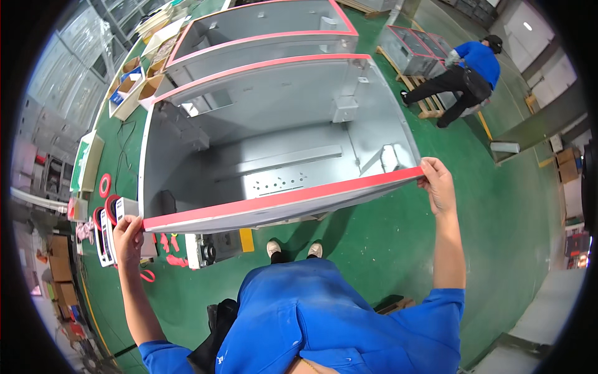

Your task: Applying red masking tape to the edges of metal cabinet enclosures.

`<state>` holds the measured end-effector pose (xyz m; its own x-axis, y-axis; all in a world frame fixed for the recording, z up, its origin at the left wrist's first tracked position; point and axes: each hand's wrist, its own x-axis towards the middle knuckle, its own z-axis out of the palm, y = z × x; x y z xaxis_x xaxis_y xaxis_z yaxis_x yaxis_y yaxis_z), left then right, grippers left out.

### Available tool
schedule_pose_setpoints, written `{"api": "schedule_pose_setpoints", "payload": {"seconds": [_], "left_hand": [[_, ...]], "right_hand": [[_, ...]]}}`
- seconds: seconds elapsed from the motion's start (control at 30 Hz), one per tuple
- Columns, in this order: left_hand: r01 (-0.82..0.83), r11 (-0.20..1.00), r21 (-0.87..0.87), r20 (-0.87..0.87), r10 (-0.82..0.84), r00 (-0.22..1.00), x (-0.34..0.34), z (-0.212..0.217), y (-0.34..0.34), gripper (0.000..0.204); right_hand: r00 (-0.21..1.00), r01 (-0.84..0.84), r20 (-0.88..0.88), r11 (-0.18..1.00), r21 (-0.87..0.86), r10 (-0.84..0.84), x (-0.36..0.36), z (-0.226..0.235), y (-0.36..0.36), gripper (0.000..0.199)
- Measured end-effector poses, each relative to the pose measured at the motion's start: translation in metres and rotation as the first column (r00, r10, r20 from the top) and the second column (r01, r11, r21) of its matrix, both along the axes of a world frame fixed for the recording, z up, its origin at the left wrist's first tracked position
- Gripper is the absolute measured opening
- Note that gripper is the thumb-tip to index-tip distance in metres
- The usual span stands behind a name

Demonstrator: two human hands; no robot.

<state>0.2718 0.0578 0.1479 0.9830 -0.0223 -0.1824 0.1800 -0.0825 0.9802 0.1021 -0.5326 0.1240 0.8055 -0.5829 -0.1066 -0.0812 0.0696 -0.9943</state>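
In front of me stands a large grey metal cabinet (268,124), open side up, with punched holes and brackets inside. Along its near rim runs a red tape strip (283,198). At the near left corner, the fingers of my left hand (129,240) are pinched on the strip's left end. My right hand (439,185) pinches its right end at the near right corner, thumb and fingers closed. Between my hands the strip stretches straight over the rim; whether it sticks all along I cannot tell. The far rim also carries red tape (268,67).
Another red-edged cabinet (268,55) stands just beyond. Red tape rolls (105,185) and red scraps (176,260) lie at the left, near a white box-shaped device (202,250). Parts bins (128,100) line the far left. A co-worker (476,71) bends over a cabinet on a wooden pallet (430,106).
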Motion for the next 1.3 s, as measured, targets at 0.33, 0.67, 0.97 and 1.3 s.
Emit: {"api": "schedule_pose_setpoints", "payload": {"seconds": [0.33, 0.67, 0.97, 1.3], "left_hand": [[-0.014, 1.0, -0.003, 0.015, 0.014, 1.0, -0.003, 0.005, -0.008, 0.012], [0.004, 1.0, -0.014, 0.028, -0.004, 1.0, -0.005, 0.004, -0.007, 0.012], [-0.007, 1.0, -0.003, 0.021, 0.007, 1.0, -0.003, 0.001, -0.004, 0.011], [-0.005, 1.0, 0.029, 0.044, 0.004, 0.999, 0.001, -0.008, 0.004, 0.011]], "right_hand": [[1.0, 0.017, 0.007, 1.0, 0.003, -0.017, -0.001, -0.002, 0.0, 0.023], [0.999, 0.039, 0.01, 0.999, -0.006, -0.039, 0.0, -0.002, 0.004, 0.023], [0.998, 0.062, 0.007, 0.998, -0.003, -0.061, -0.001, -0.004, 0.004, 0.022], [0.995, 0.092, 0.027, 0.996, 0.002, -0.092, -0.001, -0.004, 0.006, 0.023]]}}
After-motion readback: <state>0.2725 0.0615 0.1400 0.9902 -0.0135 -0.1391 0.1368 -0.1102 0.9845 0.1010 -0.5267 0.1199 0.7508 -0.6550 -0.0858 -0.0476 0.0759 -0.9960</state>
